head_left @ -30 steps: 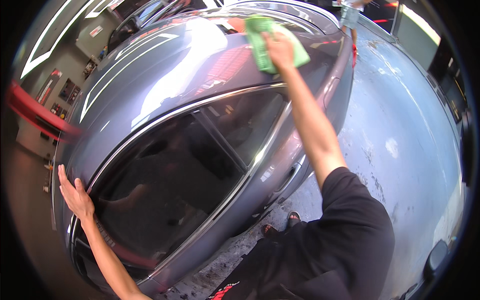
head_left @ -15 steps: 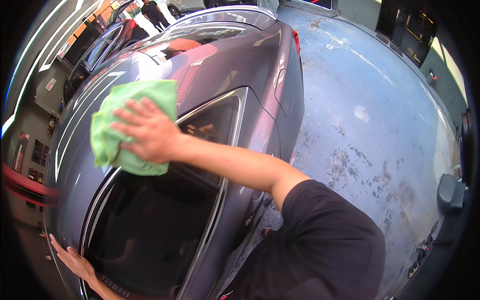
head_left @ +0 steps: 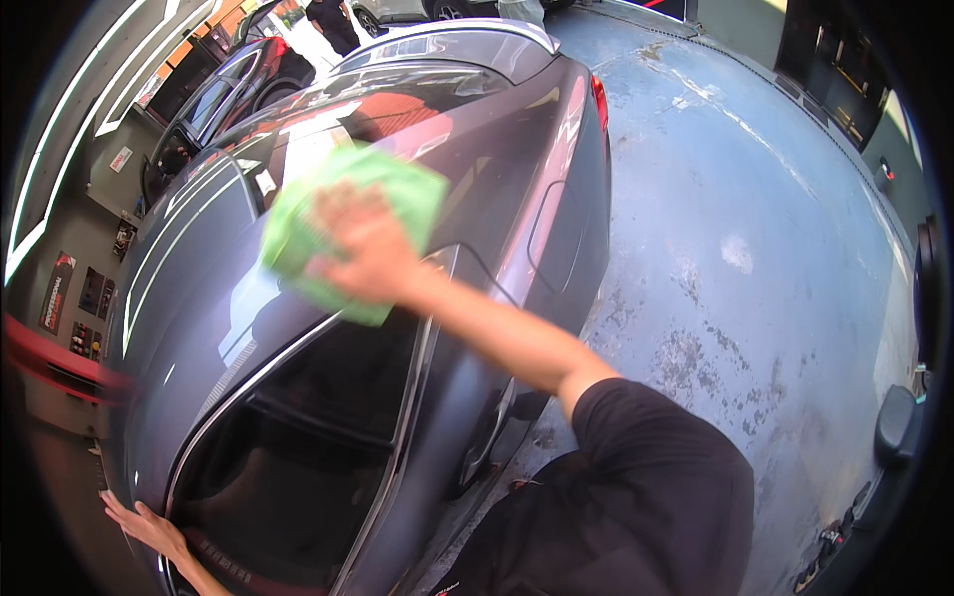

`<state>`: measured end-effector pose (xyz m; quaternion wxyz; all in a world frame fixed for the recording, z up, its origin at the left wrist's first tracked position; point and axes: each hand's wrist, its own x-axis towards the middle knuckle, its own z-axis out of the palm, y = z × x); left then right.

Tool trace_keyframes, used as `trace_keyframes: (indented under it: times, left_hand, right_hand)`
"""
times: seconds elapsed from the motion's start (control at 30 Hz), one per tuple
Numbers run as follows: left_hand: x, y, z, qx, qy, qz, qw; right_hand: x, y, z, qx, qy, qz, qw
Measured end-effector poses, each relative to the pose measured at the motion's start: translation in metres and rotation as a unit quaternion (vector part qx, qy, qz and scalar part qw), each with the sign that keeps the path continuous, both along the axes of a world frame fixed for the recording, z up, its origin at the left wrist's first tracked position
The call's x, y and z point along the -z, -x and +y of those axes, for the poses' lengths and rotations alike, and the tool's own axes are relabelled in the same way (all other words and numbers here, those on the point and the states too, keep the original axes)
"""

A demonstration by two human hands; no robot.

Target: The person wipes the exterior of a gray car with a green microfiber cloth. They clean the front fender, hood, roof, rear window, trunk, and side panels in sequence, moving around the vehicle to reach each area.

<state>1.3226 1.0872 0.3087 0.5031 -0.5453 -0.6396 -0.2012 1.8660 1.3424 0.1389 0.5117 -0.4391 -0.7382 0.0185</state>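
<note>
My right hand (head_left: 366, 243), blurred by motion, lies flat over a light green microfiber cloth (head_left: 415, 199), keeping it under the palm and fingers. The cloth is spread across the rear roof edge of a dark grey car (head_left: 189, 298), above the back corner of the side window. At the lower left, my left hand (head_left: 147, 526) rests on the roof with fingers stretched out and nothing in it. Between the two arms is the car's dark side glass (head_left: 288, 457), edged by a bright trim strip. The cloth partly hides the rear windscreen (head_left: 437, 89).
Blue, worn floor (head_left: 686, 199) runs along the car's right side. Another dark car (head_left: 224, 94) with red parts stands at the far left. A person (head_left: 333, 25) in dark clothing is at the back. A red bar (head_left: 60, 363) crosses the left edge.
My right hand has swept the cloth to the right, from the roof toward the rear pillar and rear glass. The view has shifted slightly; my left hand stays on the roof.
</note>
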Motion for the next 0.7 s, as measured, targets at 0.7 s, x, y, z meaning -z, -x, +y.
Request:
trace_keyframes:
  times: [0.7]
  left_hand:
    - [0.038, -0.176, 0.112, 0.033, 0.114, 0.009, 0.993]
  right_hand:
    - [0.053, -0.234, 0.193, 0.249, 0.237, 0.116, 0.932]
